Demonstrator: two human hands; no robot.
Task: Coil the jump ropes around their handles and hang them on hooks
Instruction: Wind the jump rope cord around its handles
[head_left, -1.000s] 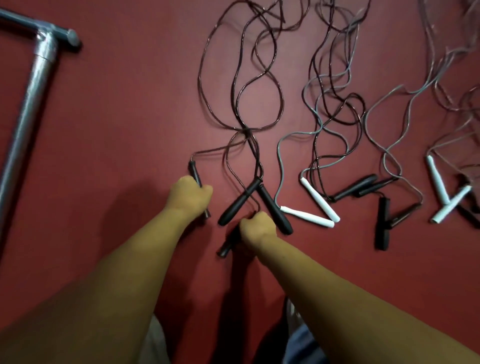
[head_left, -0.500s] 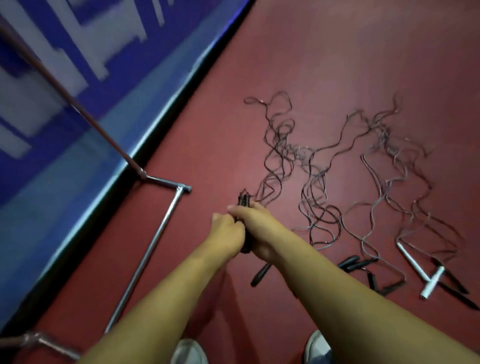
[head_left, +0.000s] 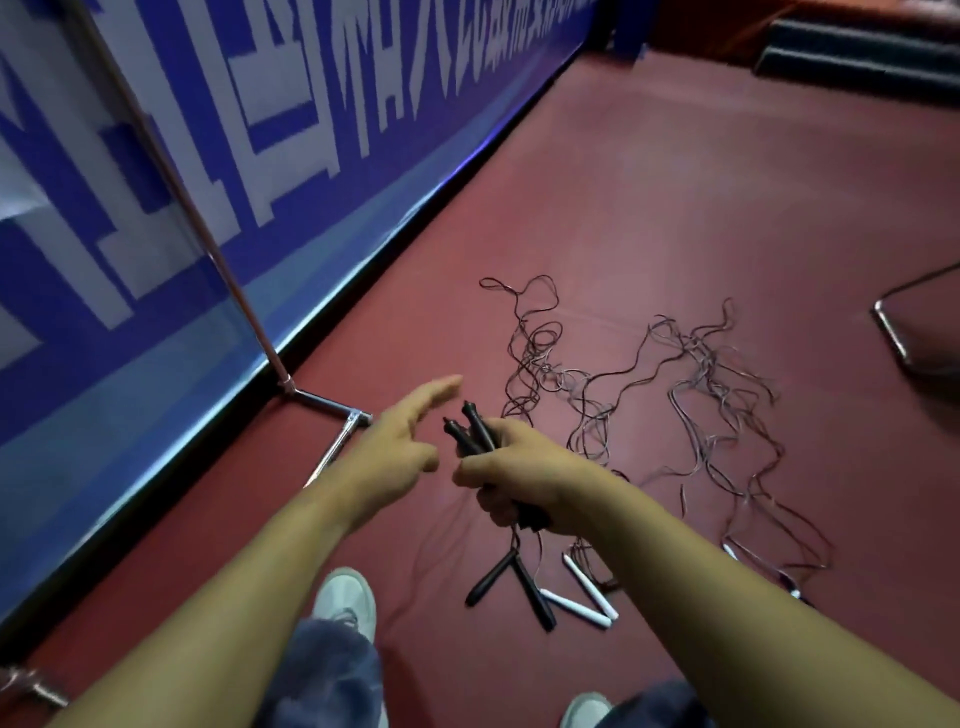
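Head view looks down two bare forearms stretched forward over a red floor. The right hand is clenched round a pair of black handles, thumb across the front, the handle tips poking up and away past the knuckles. The left hand is just beside them, released and holding nothing, its fingers straight and pointing forward, thumb near the right thumb but apart from it. A tangle of cords lies on the floor beyond the hands. Below the right wrist, another black pair and a white pair of handles rest on the floor. A metal stand rises at the left against a blue banner. A white shoe shows between the arms.
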